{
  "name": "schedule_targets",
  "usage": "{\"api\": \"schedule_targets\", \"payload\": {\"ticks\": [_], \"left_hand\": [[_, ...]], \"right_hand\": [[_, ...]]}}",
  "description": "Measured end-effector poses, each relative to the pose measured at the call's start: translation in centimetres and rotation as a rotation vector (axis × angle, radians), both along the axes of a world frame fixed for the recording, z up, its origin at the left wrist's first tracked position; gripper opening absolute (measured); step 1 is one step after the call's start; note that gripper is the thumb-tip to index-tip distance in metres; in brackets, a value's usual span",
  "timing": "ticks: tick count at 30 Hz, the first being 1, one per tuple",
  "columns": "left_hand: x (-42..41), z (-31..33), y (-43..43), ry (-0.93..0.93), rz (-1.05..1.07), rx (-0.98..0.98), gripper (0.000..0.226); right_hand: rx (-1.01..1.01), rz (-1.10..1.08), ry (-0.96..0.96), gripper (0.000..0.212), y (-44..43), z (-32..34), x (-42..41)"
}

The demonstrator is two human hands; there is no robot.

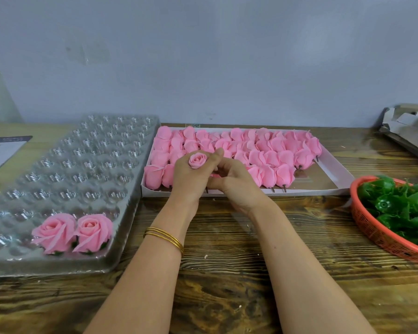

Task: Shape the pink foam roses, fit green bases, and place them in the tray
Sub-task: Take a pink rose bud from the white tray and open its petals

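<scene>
Pink foam rose sits up between both hands, just over the white box of buds. The left hand has its fingers curled round the bottom of it. The right hand has bent fingers too, and they press on the side of the flower. This rose looks small and tight. I think it is being shaped right now, and I can see no green base on it.

Two finished roses sit side by side in the clear tray, in the row nearest the person. They are wide open, and a bit of green peeks out under them. The other cups that I can see hold no flower. So only a tiny bit of the job is done.

Lots of pink buds lie in rows in the box, waiting. Green bases are piled in the orange basket on the right, well apart from the hands.

What is left, I think: open up this rose, push a green base on, and put it next to the two in the tray. Then the same for all the buds in the box.
</scene>
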State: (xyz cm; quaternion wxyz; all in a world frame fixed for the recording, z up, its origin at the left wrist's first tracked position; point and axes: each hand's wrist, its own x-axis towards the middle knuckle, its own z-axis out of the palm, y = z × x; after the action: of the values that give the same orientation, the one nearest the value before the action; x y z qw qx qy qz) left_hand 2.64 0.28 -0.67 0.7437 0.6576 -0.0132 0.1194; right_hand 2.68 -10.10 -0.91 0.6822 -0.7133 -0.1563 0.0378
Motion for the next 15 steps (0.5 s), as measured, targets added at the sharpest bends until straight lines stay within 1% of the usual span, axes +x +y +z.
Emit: {"api": "schedule_targets", "payload": {"ticks": [5, 9, 11, 12, 15], "left_hand": [[0.2, -0.21, -0.07, -0.003, 0.016, 0.013, 0.039], [0.25, -0.18, -0.24, 0.05, 0.0, -0.055, 0.031], [0.23, -0.11, -0.3, 0.073, -0.001, -0.066, 0.043], [0.22, -0.1, -0.3, 0.077, -0.005, -0.064, 0.045], [0.14, -0.06, -0.25, 0.076, -0.022, -0.052, 0.044]], "right_hand": [[-0.003, 0.004, -0.033, 0.037, 0.18, 0.18, -0.15], [-0.009, -0.015, -0.056, 0.037, 0.11, 0.06, -0.04], [-0.043, -0.034, -0.078, 0.038, 0.08, -0.1, 0.13], [-0.054, -0.041, -0.083, 0.036, 0.07, -0.14, 0.17], [-0.06, -0.065, -0.082, 0.03, 0.03, -0.12, 0.18]]}}
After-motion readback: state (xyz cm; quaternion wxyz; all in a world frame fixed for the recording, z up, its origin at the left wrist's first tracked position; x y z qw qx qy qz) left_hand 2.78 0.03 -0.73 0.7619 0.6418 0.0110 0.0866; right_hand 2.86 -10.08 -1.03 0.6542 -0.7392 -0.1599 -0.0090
